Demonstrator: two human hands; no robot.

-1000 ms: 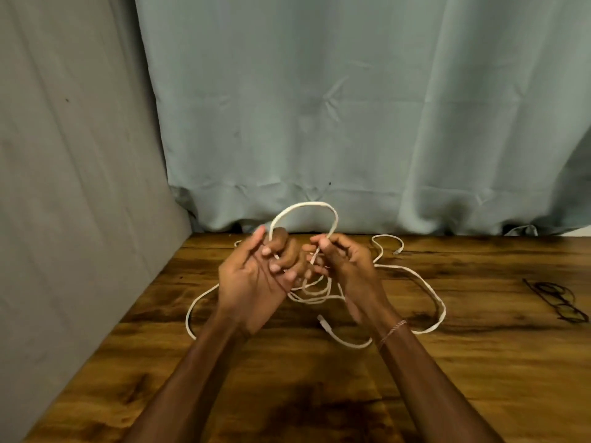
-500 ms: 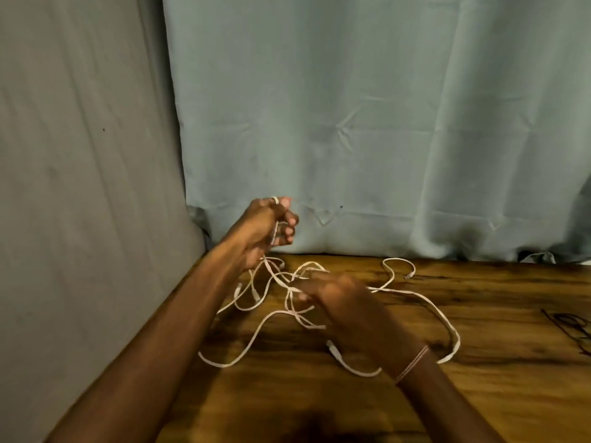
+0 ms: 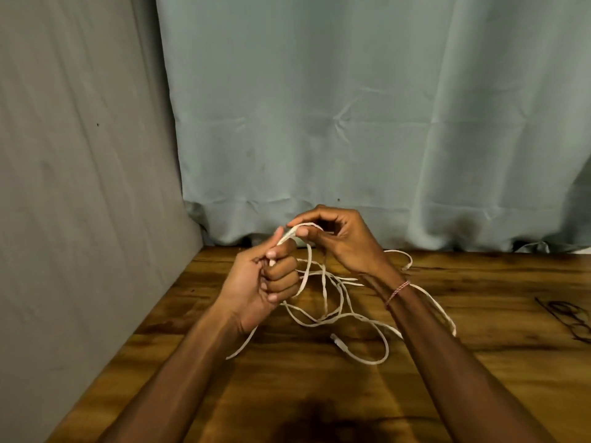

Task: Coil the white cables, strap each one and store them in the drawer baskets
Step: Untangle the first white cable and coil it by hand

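A long white cable [image 3: 343, 314] lies in loose tangled loops on the wooden table [image 3: 319, 394]. My left hand [image 3: 262, 282] is fisted around one stretch of it, raised above the table. My right hand [image 3: 339, 241] pinches the same cable between thumb and fingertips just above and to the right of the left fist, forming a small arch between the two hands. A connector end [image 3: 339, 342] rests on the wood below the hands. Another end [image 3: 406, 266] lies near the curtain. No strap or drawer basket is in view.
A grey-green curtain [image 3: 351, 123] hangs along the table's back edge and a grey cloth wall [image 3: 80, 187] closes the left side. A pair of dark-framed glasses [image 3: 572, 318] lies at the table's right edge.
My left hand came down from near the curtain and toward me. My right hand rose off the table and now pinches the cable beside the left fist. The loops shifted on the wood.
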